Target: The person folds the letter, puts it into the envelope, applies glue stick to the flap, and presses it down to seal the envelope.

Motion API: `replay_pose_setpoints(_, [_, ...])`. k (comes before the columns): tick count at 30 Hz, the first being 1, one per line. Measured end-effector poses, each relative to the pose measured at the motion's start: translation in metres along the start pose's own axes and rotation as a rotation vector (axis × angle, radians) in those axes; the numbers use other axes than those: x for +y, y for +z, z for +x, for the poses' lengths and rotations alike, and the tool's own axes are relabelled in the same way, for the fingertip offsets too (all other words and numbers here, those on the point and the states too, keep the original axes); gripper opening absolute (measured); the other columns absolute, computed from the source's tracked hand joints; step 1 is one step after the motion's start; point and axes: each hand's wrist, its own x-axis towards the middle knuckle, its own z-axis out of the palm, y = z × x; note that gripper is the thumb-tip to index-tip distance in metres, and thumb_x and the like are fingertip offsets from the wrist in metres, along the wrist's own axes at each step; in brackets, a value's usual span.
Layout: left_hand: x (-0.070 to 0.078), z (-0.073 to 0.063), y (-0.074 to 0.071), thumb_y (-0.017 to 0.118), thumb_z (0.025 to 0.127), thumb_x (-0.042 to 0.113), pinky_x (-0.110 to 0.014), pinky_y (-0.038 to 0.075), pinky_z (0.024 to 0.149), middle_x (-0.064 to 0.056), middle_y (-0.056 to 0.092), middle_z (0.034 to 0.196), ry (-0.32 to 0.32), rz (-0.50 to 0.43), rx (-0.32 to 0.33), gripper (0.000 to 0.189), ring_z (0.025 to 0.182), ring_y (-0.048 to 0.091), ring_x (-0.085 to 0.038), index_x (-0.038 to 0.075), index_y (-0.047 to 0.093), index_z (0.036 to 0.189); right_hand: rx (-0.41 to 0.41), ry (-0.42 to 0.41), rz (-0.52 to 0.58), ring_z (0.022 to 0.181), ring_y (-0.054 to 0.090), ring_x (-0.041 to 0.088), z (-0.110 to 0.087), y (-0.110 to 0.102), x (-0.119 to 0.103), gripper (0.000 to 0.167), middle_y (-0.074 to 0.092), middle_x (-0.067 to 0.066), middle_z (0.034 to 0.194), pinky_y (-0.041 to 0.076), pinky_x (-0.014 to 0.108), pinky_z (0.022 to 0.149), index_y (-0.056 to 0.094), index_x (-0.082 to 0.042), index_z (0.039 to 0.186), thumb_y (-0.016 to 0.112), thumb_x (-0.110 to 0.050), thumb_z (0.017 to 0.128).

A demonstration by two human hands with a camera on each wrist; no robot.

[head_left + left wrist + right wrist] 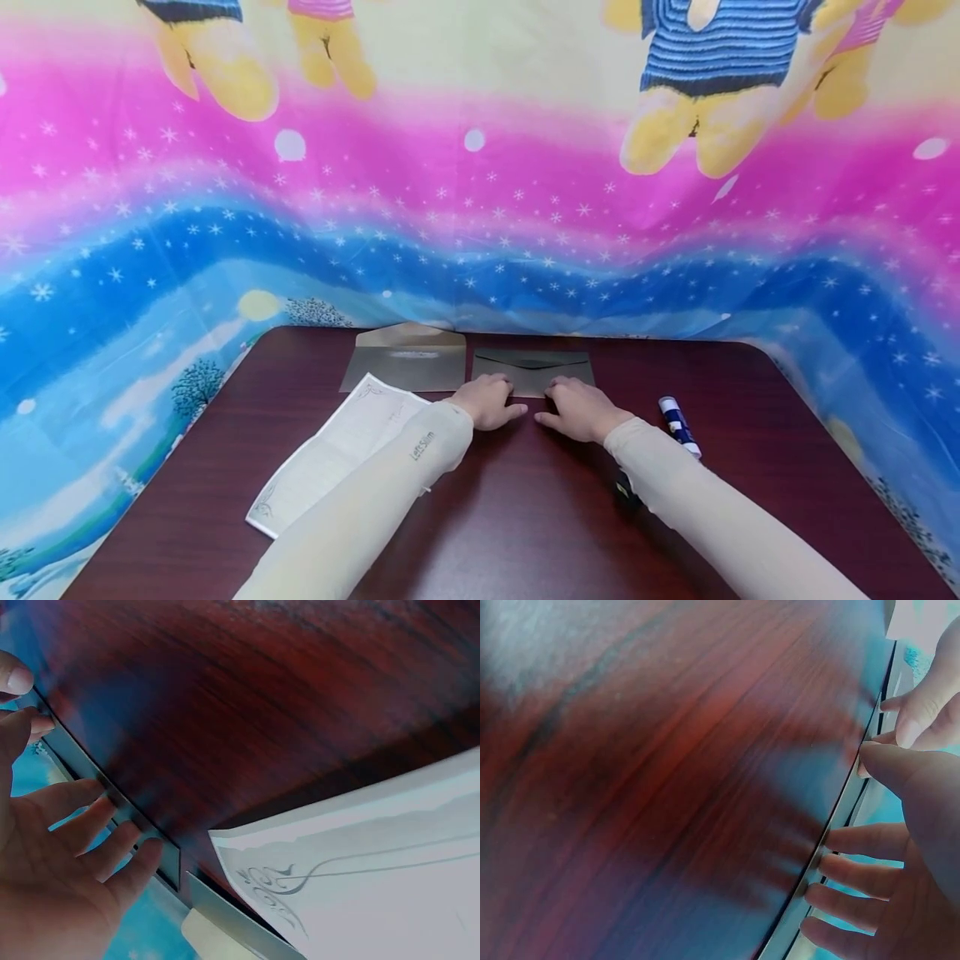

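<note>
A dark grey-brown envelope (534, 382) lies flat near the table's far edge, its pointed flap folded down. My left hand (486, 402) touches it at the near left corner, and my right hand (581, 408) touches it at the near right corner. In the left wrist view, the left fingers (90, 817) are spread with the tips on the envelope (171, 864). The right wrist view has the right fingers (862, 877) nearly straight, tips on the envelope too. Both thumbs point inward, towards each other. Nothing is gripped in either hand.
A second envelope (405, 372), flap raised, lies just left. A creased sheet of paper with an ornamental border (337, 454) sits partly under the left forearm. A blue and white tube (679, 427) lies right of the right wrist. Some dark object (626, 490) shows beneath the right sleeve.
</note>
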Motion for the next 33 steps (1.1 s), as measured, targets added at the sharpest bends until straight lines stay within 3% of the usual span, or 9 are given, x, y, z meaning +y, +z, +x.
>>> replay_pose_setpoints(17, [-0.004,-0.006,-0.003,0.051,0.103,0.048,-0.043,0.042,0.115,-0.008,0.050,0.153,0.035,-0.007,0.065,0.052,0.142,0.047,-0.026,0.012,0.060,0.140,-0.004,0.019,0.020,0.126,0.060,0.035,-0.003,-0.006,-0.004,0.053,0.062,0.019,0.137,0.050,0.053,0.104,0.063,-0.003,0.133,0.064,-0.042,0.098])
replay_pose_setpoints(25, [-0.007,-0.018,-0.010,0.053,0.104,0.042,-0.045,0.041,0.116,-0.010,0.051,0.152,0.068,-0.026,0.093,0.043,0.143,0.046,-0.027,0.013,0.066,0.132,0.025,-0.005,0.036,0.122,0.062,0.033,-0.008,-0.013,-0.003,0.047,0.064,0.016,0.134,0.051,0.052,0.101,0.066,-0.006,0.131,0.063,-0.040,0.099])
replay_pose_setpoints(33, [-0.010,-0.027,-0.010,0.057,0.102,0.040,-0.044,0.043,0.114,-0.009,0.056,0.148,0.071,0.000,0.127,0.049,0.140,0.051,-0.025,0.011,0.059,0.141,0.062,-0.011,0.023,0.120,0.064,0.031,-0.014,-0.015,-0.006,0.051,0.067,0.014,0.129,0.053,0.051,0.100,0.064,-0.003,0.133,0.064,-0.041,0.098])
